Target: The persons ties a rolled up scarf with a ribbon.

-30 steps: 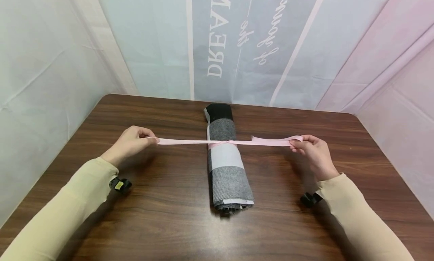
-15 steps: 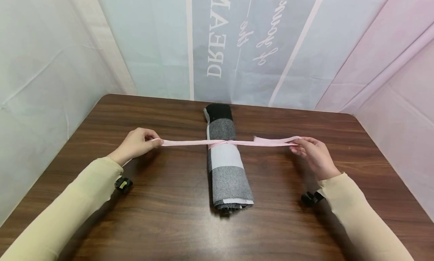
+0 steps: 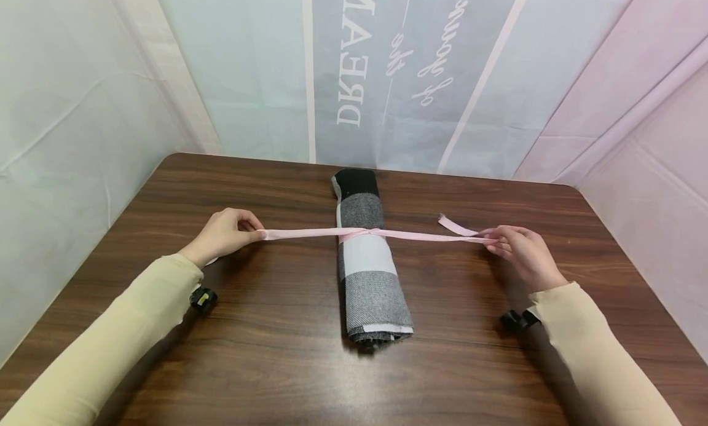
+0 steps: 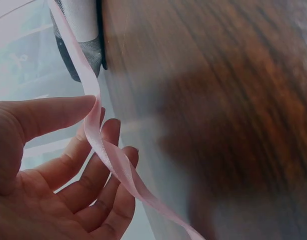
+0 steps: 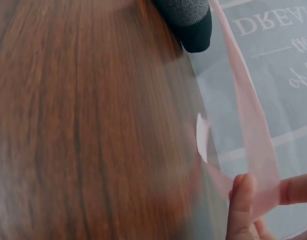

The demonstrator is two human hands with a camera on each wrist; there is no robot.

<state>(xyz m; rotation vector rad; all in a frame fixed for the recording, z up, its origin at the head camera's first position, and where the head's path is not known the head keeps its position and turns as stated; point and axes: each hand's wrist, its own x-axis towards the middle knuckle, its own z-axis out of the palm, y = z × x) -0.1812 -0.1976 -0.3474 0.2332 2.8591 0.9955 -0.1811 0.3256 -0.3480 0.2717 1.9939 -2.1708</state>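
Observation:
A rolled cloth (image 3: 373, 297) in black, grey and white checks lies lengthwise in the middle of the table. Round its upper half runs a pink ribbon (image 3: 304, 233), crossed on top of the roll. My left hand (image 3: 228, 234) pinches one length of the ribbon between thumb and fingers; in the left wrist view the ribbon's tail (image 4: 138, 192) trails below the fingers. On the other side my right hand (image 3: 522, 251) pinches the other length, and its short loose end (image 3: 455, 227) sticks out toward the roll. Both lengths stretch nearly straight from the crossing.
The dark wooden table (image 3: 265, 364) ends at a back edge against a printed cloth backdrop (image 3: 265, 75). Pale hangings enclose the left and right sides. A small black camera (image 3: 203, 299) is strapped at the left wrist, another black camera (image 3: 517, 320) at the right.
My right hand has shifted a little to the right, and the ribbon's loose end there has become shorter and swung away from the taut length. My left hand has moved slightly toward the roll.

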